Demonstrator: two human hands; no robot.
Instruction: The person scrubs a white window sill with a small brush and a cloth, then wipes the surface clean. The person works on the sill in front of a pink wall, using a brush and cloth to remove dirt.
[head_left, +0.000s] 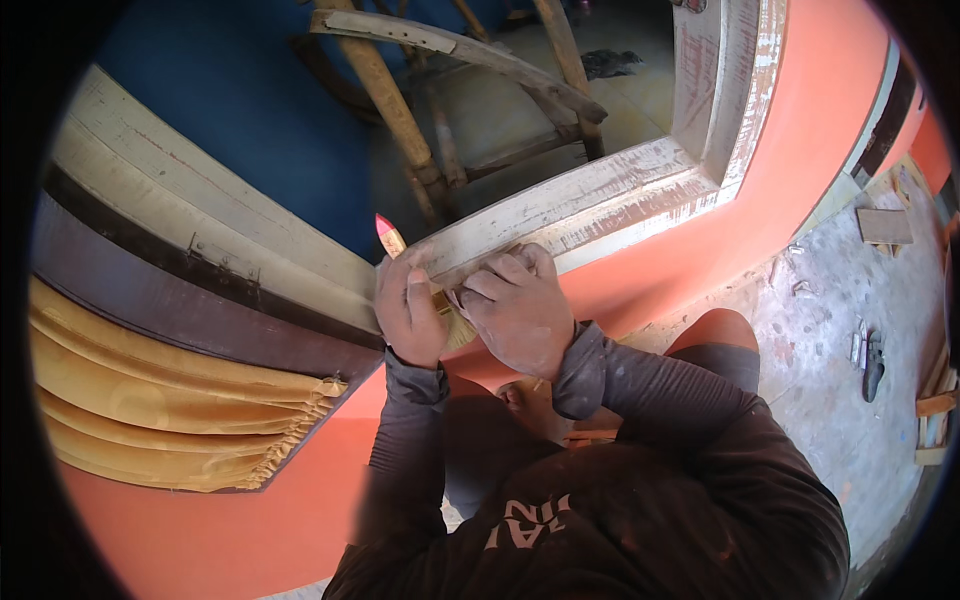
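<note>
My left hand (412, 311) is closed around a paintbrush (390, 238) at the near corner of a worn wooden window frame. The brush's wooden handle with its red tip sticks out above my fingers, and pale bristles seem to show below, between my hands. Just to the right, my right hand (517, 311) rests against the sill (555, 202) with its fingers curled. A thin brown edge shows beside those fingers, but what it belongs to is hidden. White paint on the sill and the right jamb (739, 97) is patchy and scraped.
A brown shutter (150, 247) with a gathered gold curtain (172, 397) stands open at left. Inside the opening is a rough wooden trestle (390, 105). Coral wall (637, 277) runs below the sill. Dark-handled tools (872, 365) and a board (885, 226) lie on the spattered floor at right.
</note>
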